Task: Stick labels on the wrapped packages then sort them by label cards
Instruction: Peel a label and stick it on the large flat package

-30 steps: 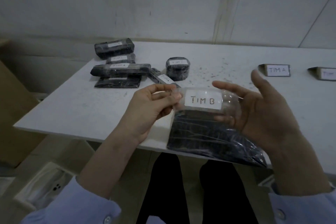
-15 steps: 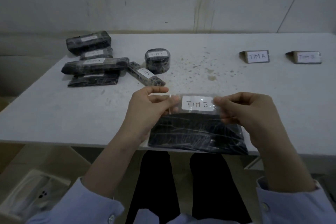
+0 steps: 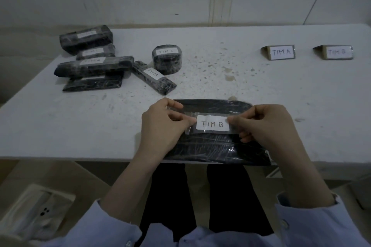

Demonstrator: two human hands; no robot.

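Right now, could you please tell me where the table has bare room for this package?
The table is bare between the round package and the TIM A card, and in front of the TIM B card. The far left is crowded with stacked packages.

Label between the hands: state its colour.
White label with dark handwritten letters, seen in head view.

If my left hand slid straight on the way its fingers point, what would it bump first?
Probably the white TIM B label, right beside the left hand; beyond it, the right hand.
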